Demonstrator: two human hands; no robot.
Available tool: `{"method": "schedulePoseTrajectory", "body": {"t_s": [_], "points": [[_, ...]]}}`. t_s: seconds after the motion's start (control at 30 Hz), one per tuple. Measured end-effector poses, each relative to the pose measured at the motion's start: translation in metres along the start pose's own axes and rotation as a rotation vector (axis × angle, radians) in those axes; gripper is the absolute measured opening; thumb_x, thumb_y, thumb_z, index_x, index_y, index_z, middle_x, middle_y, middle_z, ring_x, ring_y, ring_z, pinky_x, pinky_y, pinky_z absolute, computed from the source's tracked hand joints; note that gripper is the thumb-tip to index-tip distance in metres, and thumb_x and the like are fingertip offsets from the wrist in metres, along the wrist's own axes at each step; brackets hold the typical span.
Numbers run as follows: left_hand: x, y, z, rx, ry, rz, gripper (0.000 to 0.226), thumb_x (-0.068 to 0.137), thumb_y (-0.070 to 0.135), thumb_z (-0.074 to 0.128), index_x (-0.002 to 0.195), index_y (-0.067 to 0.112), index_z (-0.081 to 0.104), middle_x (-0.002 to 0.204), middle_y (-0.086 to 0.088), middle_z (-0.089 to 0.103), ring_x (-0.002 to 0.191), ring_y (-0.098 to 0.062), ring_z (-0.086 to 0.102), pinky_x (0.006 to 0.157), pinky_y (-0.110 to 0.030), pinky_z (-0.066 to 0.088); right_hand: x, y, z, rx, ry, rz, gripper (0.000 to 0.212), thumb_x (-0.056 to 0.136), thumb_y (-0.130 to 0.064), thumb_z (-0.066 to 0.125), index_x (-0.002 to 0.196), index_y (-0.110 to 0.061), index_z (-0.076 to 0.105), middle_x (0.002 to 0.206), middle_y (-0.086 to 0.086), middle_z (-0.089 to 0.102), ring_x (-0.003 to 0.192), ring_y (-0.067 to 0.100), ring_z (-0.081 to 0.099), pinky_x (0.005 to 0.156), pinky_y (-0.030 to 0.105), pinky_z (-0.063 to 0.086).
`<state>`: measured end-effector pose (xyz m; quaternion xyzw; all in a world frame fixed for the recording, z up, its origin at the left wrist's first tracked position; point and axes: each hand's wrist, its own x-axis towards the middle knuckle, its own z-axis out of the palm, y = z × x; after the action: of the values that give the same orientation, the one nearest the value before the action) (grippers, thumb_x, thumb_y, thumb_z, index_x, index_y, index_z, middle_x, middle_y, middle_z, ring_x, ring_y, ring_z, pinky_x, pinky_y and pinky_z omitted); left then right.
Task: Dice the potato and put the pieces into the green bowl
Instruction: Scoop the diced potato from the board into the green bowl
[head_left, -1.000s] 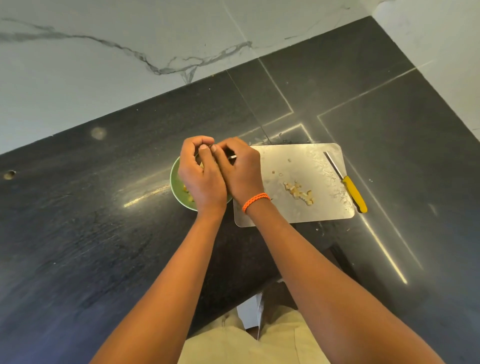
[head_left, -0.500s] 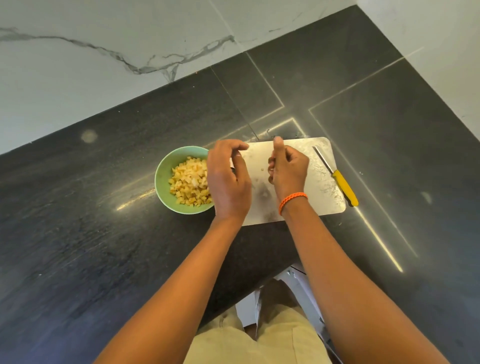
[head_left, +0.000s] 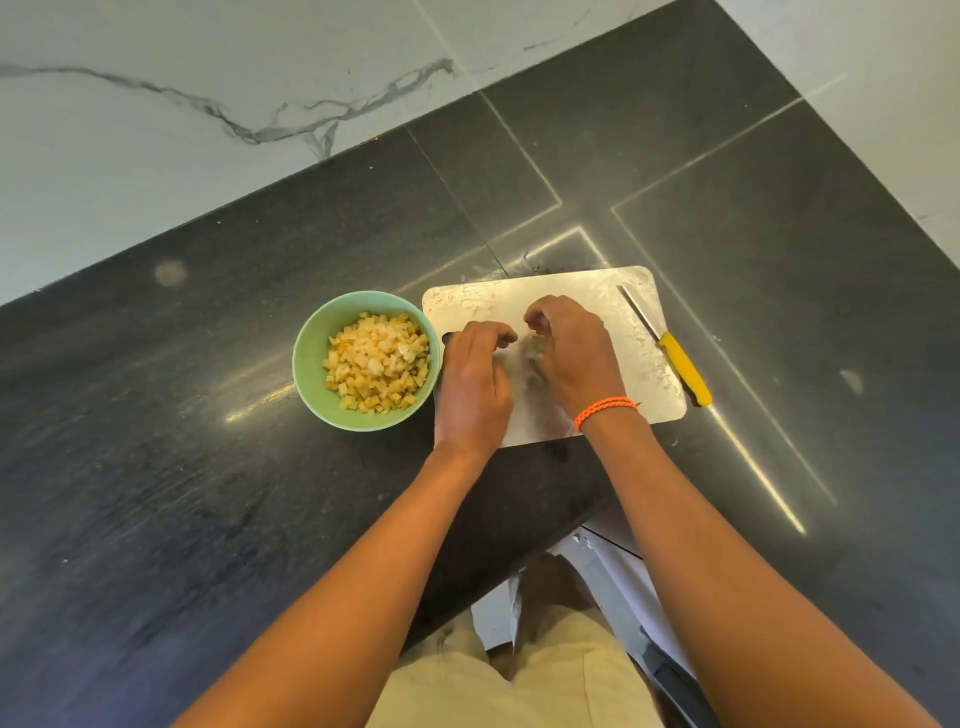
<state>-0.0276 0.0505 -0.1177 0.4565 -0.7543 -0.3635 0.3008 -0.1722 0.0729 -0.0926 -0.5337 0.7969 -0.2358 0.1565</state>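
Observation:
The green bowl (head_left: 310, 338) stands on the black counter, left of the cutting board, heaped with yellow potato dice (head_left: 376, 361). My left hand (head_left: 475, 382) rests on the left part of the pale cutting board (head_left: 631, 358), fingers curved with nothing visible in them. My right hand (head_left: 571, 351), with an orange band at the wrist, is cupped palm-down over the middle of the board. Whatever lies beneath its curled fingers is hidden. A knife with a yellow handle (head_left: 684, 368) lies along the board's right edge, untouched.
The black stone counter (head_left: 182, 467) runs left and right of the board. A white marble wall (head_left: 156, 130) rises behind it and another at the far right. The counter's front edge is just below my wrists.
Both hands left the bowl and moved right onto the board, uncovering the dice. My right hand now covers the spot where a few potato bits lay a second ago.

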Motion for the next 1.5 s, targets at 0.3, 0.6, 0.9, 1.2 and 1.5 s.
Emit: {"method": "schedulePoseTrajectory", "body": {"t_s": [0.3, 0.6, 0.9, 1.2, 1.5], "points": [[-0.004, -0.009, 0.0, 0.046, -0.06, -0.009, 0.045, 0.086, -0.006, 0.042, 0.122, 0.015, 0.059, 0.119, 0.0, 0.06, 0.114, -0.026, 0.056, 0.088, -0.049, 0.056, 0.004, 0.008, -0.001, 0.051, 0.139, 0.012, 0.016, 0.092, -0.001, 0.064, 0.094, -0.011, 0.076, 0.098, 0.005, 0.069, 0.093, 0.022, 0.063, 0.084, 0.034, 0.057], [-0.004, -0.007, -0.001, 0.003, -0.05, -0.055, 0.052, 0.086, -0.008, 0.041, 0.129, 0.02, 0.051, 0.118, 0.0, 0.06, 0.115, -0.02, 0.057, 0.091, -0.048, 0.056, -0.006, 0.003, 0.018, -0.196, 0.107, 0.049, 0.037, 0.095, 0.001, 0.059, 0.132, 0.0, 0.059, 0.125, 0.013, 0.056, 0.112, 0.029, 0.052, 0.087, 0.035, 0.053], [-0.006, -0.008, 0.0, -0.006, -0.031, -0.1, 0.029, 0.095, 0.003, 0.043, 0.115, 0.024, 0.042, 0.112, -0.003, 0.054, 0.103, -0.019, 0.055, 0.086, -0.049, 0.054, -0.026, -0.001, 0.032, -0.243, -0.027, -0.288, 0.024, 0.097, -0.014, 0.062, 0.12, -0.011, 0.066, 0.115, 0.005, 0.058, 0.1, 0.021, 0.052, 0.07, 0.03, 0.052], [-0.006, -0.004, -0.001, 0.039, -0.033, -0.086, 0.031, 0.09, 0.001, 0.044, 0.114, 0.02, 0.043, 0.109, -0.001, 0.053, 0.098, -0.015, 0.054, 0.078, -0.04, 0.054, -0.038, 0.05, 0.002, -0.329, 0.069, -0.371, 0.015, 0.09, -0.002, 0.072, 0.104, 0.001, 0.075, 0.108, 0.016, 0.068, 0.101, 0.034, 0.063, 0.086, 0.044, 0.058], [-0.006, -0.006, 0.001, 0.088, -0.022, -0.029, 0.03, 0.093, 0.004, 0.049, 0.119, 0.019, 0.045, 0.111, 0.001, 0.056, 0.106, -0.018, 0.055, 0.084, -0.039, 0.055, -0.048, 0.033, 0.008, -0.134, 0.103, 0.0, 0.045, 0.089, 0.004, 0.065, 0.133, -0.001, 0.06, 0.136, 0.015, 0.056, 0.128, 0.03, 0.049, 0.106, 0.039, 0.049]]}}
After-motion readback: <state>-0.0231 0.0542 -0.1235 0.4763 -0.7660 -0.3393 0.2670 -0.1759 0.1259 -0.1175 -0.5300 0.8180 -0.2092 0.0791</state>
